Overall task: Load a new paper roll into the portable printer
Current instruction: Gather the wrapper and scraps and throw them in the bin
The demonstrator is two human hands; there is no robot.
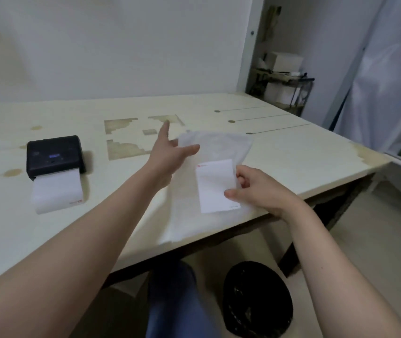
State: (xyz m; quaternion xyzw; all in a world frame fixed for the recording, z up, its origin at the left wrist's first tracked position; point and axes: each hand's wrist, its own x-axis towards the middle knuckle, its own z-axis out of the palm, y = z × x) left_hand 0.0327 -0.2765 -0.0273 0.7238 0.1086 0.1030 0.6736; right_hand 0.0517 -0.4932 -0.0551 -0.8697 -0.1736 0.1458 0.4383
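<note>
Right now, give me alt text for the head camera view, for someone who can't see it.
A right hand pinches a white paper slip over a translucent bag on a pale table, while the left hand reaches forward, fingers spread. A black portable printer with paper feeding out sits at left.

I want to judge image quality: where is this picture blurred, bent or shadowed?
Head view: the left hand and the plastic bag are smeared by motion; the table edges bow from the wide lens; light is soft, with a faint shadow beside the printer.
</note>
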